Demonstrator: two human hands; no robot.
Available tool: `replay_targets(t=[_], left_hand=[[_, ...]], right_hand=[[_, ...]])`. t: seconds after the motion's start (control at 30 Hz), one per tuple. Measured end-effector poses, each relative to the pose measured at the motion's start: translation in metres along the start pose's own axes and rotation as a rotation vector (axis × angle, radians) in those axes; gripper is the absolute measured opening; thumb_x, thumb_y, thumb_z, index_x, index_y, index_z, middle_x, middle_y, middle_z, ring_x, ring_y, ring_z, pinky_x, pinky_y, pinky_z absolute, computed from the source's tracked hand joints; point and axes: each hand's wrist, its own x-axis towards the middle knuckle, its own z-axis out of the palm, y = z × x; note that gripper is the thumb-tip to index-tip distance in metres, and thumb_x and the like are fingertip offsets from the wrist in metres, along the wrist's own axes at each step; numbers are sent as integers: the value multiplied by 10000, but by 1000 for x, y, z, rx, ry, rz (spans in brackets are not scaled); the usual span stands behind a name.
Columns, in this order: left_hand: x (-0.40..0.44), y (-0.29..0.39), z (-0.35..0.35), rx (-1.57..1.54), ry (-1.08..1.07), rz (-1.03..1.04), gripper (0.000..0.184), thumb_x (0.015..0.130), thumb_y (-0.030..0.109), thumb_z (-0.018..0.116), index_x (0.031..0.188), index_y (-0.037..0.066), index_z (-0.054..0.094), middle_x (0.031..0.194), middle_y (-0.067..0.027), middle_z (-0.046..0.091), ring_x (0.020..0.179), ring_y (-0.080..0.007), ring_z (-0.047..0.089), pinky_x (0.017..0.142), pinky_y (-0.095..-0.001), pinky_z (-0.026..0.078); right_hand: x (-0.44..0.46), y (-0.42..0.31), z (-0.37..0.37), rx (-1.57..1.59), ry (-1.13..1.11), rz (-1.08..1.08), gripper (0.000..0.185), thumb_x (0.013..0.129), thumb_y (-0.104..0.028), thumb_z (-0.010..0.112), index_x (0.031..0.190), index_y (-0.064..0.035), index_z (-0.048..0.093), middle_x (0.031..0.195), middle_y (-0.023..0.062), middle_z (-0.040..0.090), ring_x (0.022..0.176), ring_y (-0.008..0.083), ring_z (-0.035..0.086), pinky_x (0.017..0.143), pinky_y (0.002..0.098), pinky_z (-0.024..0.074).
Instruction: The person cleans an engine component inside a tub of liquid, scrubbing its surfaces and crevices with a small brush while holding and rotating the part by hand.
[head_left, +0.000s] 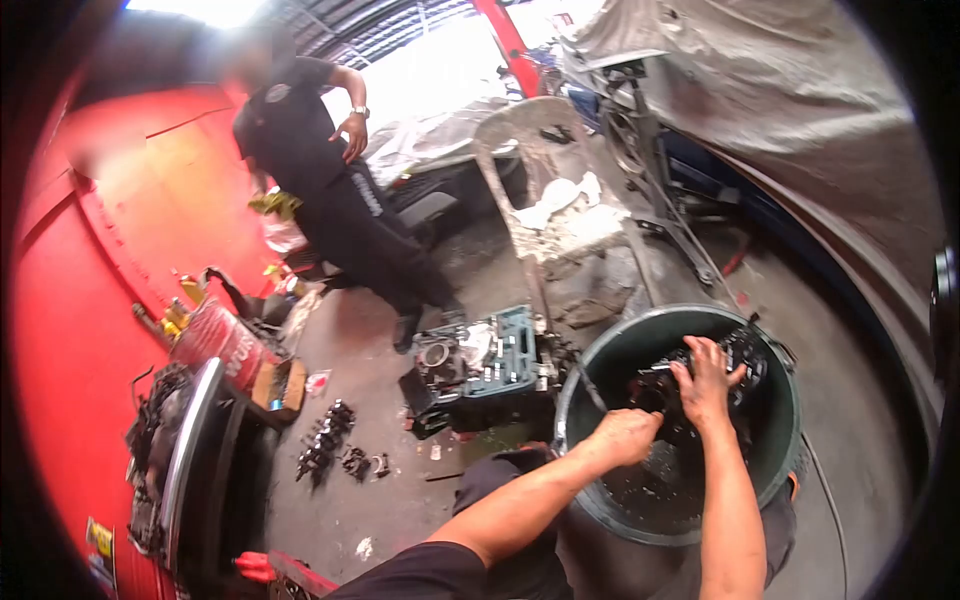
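Note:
A large dark green tub stands between my knees, with dark liquid in its bottom. Inside it, a black, wet metal part leans near the far right wall. My right hand lies against this part with its fingers spread. At the tub's left side, my left hand is closed, its fingers wrapped round a thin rod-like tool that slants up toward the rim. Something dark lies just beyond my left knuckles, too unclear to name.
A person in dark clothes stands at the upper left. Beyond the tub is a dirty plastic chair with rags. An open teal tool case and metal parts lie on the floor to the left. A grey cover hangs right.

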Motion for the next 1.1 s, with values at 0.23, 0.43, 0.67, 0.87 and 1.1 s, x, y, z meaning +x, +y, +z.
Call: replay_targets(t=[0.23,0.43,0.67,0.87,1.1], left_hand=[[-10,-18,-16,5,69,-143,227,837,146,592,1015,83,716,916,-187,723,904,-377,709,783,-488,563],[-28,-26,-35,-73,78,-227,221,890,215,579,1013,77,701,931,-202,708,948,-392,682,811,-520,531],[-24,-18,-24,-98,114,-127,177,880,181,585,938,32,661,845,-232,694,862,-427,687,755,-547,532],[-24,-1,-14,-33,132,-58,195,869,124,544,956,11,678,808,-227,703,819,-399,711,718,-508,566],[-25,-3,-16,42,246,-172,148,896,153,558,942,34,632,780,-217,691,758,-420,696,676,-527,546]], right_hand=[[0,-4,-4,33,-23,26,527,884,-312,733,1364,-245,526,1396,19,492,1372,267,408,1108,756,63],[0,-9,-8,5,-60,66,547,863,-293,759,1356,-238,528,1397,7,493,1366,280,416,1109,754,80],[-1,-4,2,0,-5,16,551,862,-292,761,1354,-248,519,1378,8,504,1348,276,431,1094,770,92],[-1,-7,-2,-7,-16,34,539,865,-289,758,1351,-241,529,1377,9,506,1350,273,428,1103,759,92],[2,-6,0,17,-13,43,537,862,-284,758,1348,-232,537,1378,5,501,1354,269,425,1105,760,90]])
